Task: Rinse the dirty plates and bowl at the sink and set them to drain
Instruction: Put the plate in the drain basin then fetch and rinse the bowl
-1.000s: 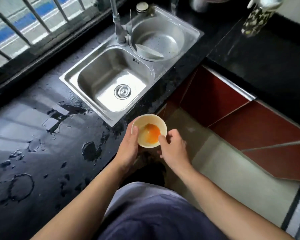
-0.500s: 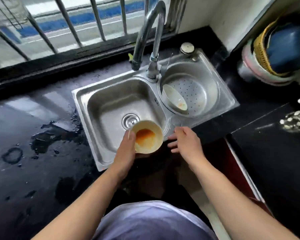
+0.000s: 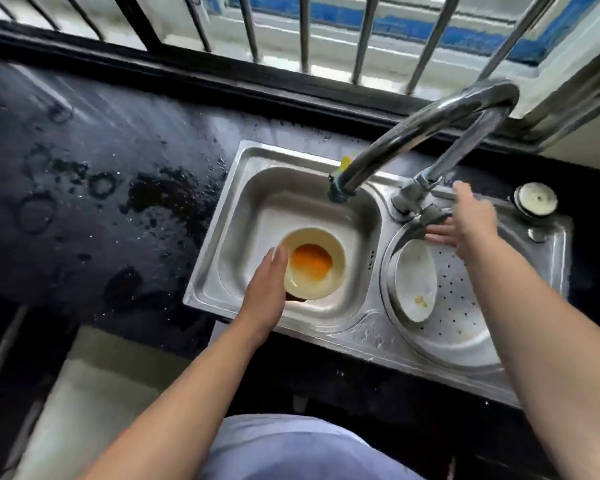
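A cream bowl [image 3: 321, 271] with orange residue in its bottom hangs over the left basin of the steel sink [image 3: 253, 161]. My left hand [image 3: 265, 289] grips its near-left rim, thumb inside. My right hand [image 3: 465, 220] is at the faucet handle [image 3: 418, 225], fingers spread around the lever, nothing in its palm. The curved faucet spout [image 3: 430, 123] ends above the left basin, and no water is running. A white plate [image 3: 414, 282] with small food specks leans on its edge in the round perforated drainer [image 3: 465, 327] on the right.
A wet black counter [image 3: 118, 202] with puddles lies left of the sink. Window bars [image 3: 305, 32] stand behind it. A round metal cap [image 3: 536, 199] sits at the sink's far right corner. The counter's front edge runs just below the sink.
My left hand carried the bowl from the counter's edge out over the left basin. My right hand let go of the bowl and reached up to the faucet handle.
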Motion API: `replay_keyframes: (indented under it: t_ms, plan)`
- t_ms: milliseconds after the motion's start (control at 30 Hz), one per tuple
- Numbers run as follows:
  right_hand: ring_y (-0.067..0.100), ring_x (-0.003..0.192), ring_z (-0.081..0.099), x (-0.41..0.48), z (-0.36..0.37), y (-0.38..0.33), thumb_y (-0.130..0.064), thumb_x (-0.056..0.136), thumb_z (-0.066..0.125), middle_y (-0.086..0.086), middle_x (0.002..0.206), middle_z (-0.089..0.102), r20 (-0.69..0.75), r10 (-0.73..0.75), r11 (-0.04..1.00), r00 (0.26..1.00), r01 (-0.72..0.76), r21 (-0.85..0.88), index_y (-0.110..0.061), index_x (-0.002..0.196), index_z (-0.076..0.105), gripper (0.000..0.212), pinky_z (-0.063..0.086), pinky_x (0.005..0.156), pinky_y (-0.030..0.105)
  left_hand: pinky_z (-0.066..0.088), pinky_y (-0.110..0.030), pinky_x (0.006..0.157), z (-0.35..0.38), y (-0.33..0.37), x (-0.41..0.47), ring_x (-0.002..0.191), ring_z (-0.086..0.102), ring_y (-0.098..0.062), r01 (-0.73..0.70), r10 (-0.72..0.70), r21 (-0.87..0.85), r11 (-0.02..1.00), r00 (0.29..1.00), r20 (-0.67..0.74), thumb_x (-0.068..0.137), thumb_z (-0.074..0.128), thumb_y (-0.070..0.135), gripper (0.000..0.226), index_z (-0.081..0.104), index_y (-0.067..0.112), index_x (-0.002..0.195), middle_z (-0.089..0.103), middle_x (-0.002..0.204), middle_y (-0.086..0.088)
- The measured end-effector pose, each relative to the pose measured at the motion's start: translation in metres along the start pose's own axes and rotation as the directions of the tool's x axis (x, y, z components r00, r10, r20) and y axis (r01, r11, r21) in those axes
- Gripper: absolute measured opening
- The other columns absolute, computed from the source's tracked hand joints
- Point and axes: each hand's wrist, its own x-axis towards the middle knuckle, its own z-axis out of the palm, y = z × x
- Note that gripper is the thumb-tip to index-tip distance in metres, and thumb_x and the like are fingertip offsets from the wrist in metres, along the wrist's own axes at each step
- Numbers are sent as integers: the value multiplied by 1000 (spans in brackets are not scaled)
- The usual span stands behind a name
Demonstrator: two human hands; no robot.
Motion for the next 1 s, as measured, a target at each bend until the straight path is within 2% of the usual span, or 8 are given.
replay_keyframes:
  t_ms: [167, 267, 433, 567, 700, 800, 900, 1000]
  plan:
    - [38, 56, 75, 38, -4, 9, -30, 93, 43, 27, 110, 71, -99, -1, 997, 995, -7, -78, -5, 131, 54, 47, 63, 51, 42, 51, -49, 110, 5, 5, 9, 129, 62, -22, 25, -26, -27, 999, 999, -32, 88, 32, 84, 56, 61, 57, 127, 65, 136, 12]
    - [36, 74, 79, 39, -3, 11, -17, 95, 44, 30, 108, 73, -78, -36, 997, 996, 31, -73, -7, 96, 59, 18, 64, 58, 39, 65, -35, 78, 7, 13, 18, 111, 70, -24, 1, -2, -42, 999, 1000, -30, 92, 33, 76, 33, 65, 69, 98, 67, 118, 13]
    - [50, 66, 74, 30, -1, 17, -5, 94, 39, 42, 97, 68, -140, 47, 989, 989, -27, 143, 4, 98, 61, 24, 63, 54, 45, 64, -53, 86, 12, 14, 30, 83, 77, -8, -16, 14, -78, 997, 1000, -26, 91, 37, 75, 36, 65, 59, 107, 65, 124, 2]
    - [47, 72, 76, 17, 1, 13, -16, 97, 40, 36, 116, 65, -128, 74, 987, 989, -54, 151, 0, 111, 56, 25, 63, 55, 40, 66, -41, 70, 14, 23, 29, 100, 73, -23, -18, 18, -67, 998, 1000, 5, 90, 38, 74, 29, 66, 66, 94, 67, 119, 3]
    - [38, 78, 78, -18, 6, 15, -34, 96, 43, 24, 125, 63, -138, 99, 994, 986, -93, 49, -3, 129, 48, 46, 64, 61, 41, 66, -40, 72, 14, 26, 29, 103, 71, -25, 3, -2, -66, 998, 1000, 23, 96, 36, 68, 28, 63, 63, 98, 66, 121, 1]
    - [29, 94, 74, -70, 18, 40, -38, 89, 47, 3, 105, 67, -180, -125, 975, 976, 87, -205, -16, 122, 53, 40, 63, 71, 45, 64, -35, 69, 14, 27, 31, 107, 68, -26, 14, -12, -77, 997, 1000, 28, 96, 35, 67, 30, 61, 55, 105, 65, 122, 2]
    - [23, 103, 69, -122, 35, 72, -33, 88, 51, -3, 107, 70, 67, -312, 895, 948, 317, -313, -29, 112, 62, 26, 61, 86, 50, 63, -32, 66, 13, 27, 31, 109, 67, -25, 16, -14, -77, 997, 999, 30, 95, 35, 67, 33, 61, 51, 108, 65, 124, 3]
    - [6, 95, 70, -156, 56, 82, -31, 87, 51, -23, 110, 69, 356, -281, 908, 891, 367, -201, -48, 111, 65, 33, 62, 64, 27, 61, -29, 63, 13, 26, 30, 109, 68, -26, 9, -7, -50, 999, 999, 34, 95, 34, 68, 41, 60, 44, 116, 65, 126, -1]
